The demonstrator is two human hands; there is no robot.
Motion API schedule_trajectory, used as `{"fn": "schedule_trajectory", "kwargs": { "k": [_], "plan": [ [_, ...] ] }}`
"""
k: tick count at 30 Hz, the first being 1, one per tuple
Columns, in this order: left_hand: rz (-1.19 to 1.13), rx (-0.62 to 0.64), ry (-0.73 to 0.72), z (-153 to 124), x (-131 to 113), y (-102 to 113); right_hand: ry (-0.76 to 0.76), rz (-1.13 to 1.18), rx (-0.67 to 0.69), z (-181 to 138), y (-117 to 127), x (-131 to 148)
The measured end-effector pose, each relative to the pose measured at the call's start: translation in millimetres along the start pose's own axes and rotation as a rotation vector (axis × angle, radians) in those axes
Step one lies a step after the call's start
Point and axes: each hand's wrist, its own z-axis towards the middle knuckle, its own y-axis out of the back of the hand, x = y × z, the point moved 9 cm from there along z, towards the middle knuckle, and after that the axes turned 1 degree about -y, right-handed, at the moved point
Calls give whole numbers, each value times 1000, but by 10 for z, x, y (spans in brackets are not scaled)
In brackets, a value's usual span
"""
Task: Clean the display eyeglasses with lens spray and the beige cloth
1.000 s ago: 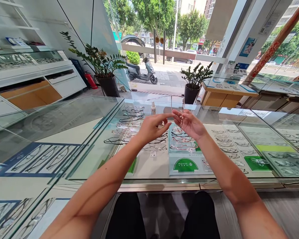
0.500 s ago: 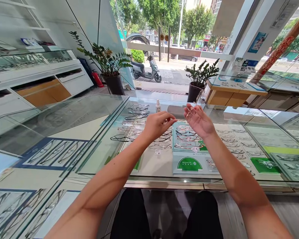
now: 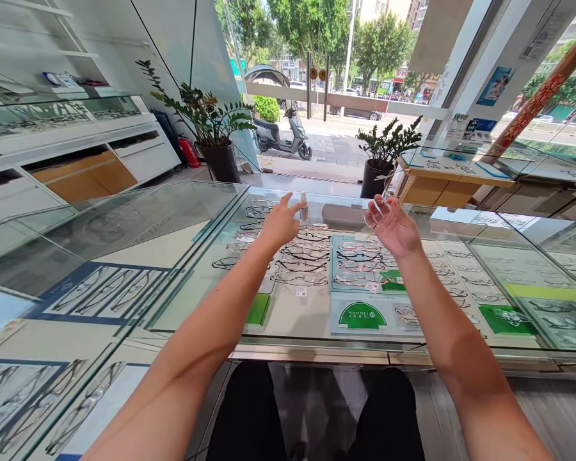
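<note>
My left hand (image 3: 281, 223) is stretched forward over the glass counter, thumb and fingers apart, right beside a small white spray bottle (image 3: 304, 208) that stands upright. Nothing shows in that hand, and I cannot tell whether a fingertip touches the bottle. Raised over the counter to the right, my right hand (image 3: 399, 229) is closed on a pair of thin-rimmed eyeglasses (image 3: 377, 215), palm turned up. One round lens faces me; part of the frame is behind the fingers. Just behind the bottle's right side lies a dark, long eyeglass case-like object (image 3: 340, 214).
Rows of eyeglasses (image 3: 304, 256) lie under the glass counter top (image 3: 292, 314), near a green MOHOE sign (image 3: 363, 315). Potted plants (image 3: 219, 160) stand beyond, with a scooter (image 3: 283, 134) outside the glass door. Another display case (image 3: 461, 176) stands at the back right.
My left hand has moved left and forward to the spray bottle, and its fingers have spread from a pinch. My right hand has shifted slightly right and turned the eyeglasses.
</note>
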Motion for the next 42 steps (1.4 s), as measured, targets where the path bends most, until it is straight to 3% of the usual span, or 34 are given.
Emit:
{"fn": "schedule_trajectory", "kwargs": {
  "k": [4, 10, 19, 31, 42],
  "plan": [
    [82, 126, -17, 36, 65, -226, -13, -19, 0, -5, -9, -26],
    [91, 207, -6, 91, 85, -368, -18, 3, 40, -4, -39, -49],
    [34, 142, 36, 145, 89, -387, -23, -88, -27, -9, -37, -21],
    [25, 152, 48, 185, -11, -348, -17, -42, 51, -14, -166, -74],
    [11, 110, 23, 226, -33, -316, -14, -69, 25, 1, -111, -82]
  ]
}}
